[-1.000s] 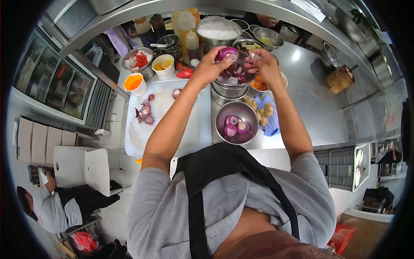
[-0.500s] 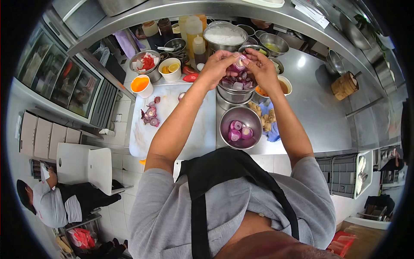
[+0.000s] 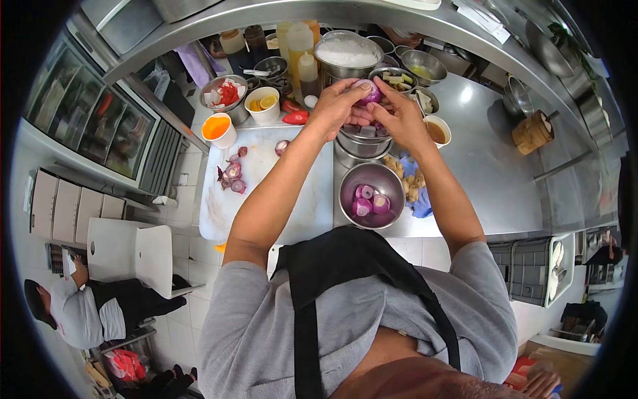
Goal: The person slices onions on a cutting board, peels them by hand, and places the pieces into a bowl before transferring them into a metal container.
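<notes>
Between my two hands a purple onion (image 3: 369,94) is held over a metal bowl (image 3: 362,147) with onion skins and pieces in it. My left hand (image 3: 342,110) grips the onion from its left side, thumb on top. On the other side, my right hand (image 3: 399,113) has its thumb and fingers against the onion. Nearer my body, a steel bowl (image 3: 372,174) contains several peeled purple onions (image 3: 363,205). Onion trimmings (image 3: 232,174) lie on the white cutting board (image 3: 266,213) at the left, and another onion (image 3: 282,147) sits near the board's right edge.
Beyond the board stand a cup of orange liquid (image 3: 218,130), a cup of lemon slices (image 3: 262,106) and squeeze bottles (image 3: 308,73). Ginger (image 3: 413,181) lies on a blue cloth (image 3: 421,207). A metal shelf (image 3: 266,23) spans overhead. A person (image 3: 80,306) sits at the far left.
The onion has turned in my hands, now showing its smooth purple side. My right hand has shifted slightly, and both hands remain above the metal bowl.
</notes>
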Demonstrator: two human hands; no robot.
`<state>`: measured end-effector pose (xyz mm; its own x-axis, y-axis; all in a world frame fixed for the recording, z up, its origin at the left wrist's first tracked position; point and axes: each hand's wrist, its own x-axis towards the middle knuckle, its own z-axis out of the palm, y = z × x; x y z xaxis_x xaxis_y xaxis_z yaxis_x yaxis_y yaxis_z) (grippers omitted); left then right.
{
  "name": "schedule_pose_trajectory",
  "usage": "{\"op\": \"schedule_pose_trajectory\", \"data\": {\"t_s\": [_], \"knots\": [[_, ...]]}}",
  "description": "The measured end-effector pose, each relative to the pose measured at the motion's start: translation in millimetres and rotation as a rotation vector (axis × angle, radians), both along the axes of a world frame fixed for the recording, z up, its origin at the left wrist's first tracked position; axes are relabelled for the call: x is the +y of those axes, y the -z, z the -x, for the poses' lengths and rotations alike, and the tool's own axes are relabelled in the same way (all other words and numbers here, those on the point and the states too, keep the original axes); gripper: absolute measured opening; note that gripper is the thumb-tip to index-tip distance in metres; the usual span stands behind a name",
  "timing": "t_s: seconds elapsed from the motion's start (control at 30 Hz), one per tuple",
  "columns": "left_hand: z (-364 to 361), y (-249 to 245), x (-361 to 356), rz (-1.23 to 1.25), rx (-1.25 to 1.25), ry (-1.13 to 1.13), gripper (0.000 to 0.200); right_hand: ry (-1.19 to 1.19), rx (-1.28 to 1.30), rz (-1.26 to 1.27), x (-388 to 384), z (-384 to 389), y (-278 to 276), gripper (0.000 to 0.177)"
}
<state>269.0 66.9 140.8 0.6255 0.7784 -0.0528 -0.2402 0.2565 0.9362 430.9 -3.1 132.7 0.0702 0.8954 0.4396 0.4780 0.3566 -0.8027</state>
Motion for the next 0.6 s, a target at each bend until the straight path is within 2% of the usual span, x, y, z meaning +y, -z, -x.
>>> {"op": "schedule_pose_trajectory", "data": {"t_s": [0.3, 0.43, 0.6], "knots": [[-11, 2, -8, -0.094, 0.042, -0.195, 0.042, 0.151, -0.432, -0.181, 6, 13, 10, 0.059], [-10, -5, -14, -0.101, 0.053, -0.231, 0.042, 0.223, -0.354, -0.194, 9, 21, 12, 0.049], [6, -7, -4, -0.064, 0.083, -0.067, 0.041, 0.171, -0.293, -0.350, 12, 9, 13, 0.036]]}}
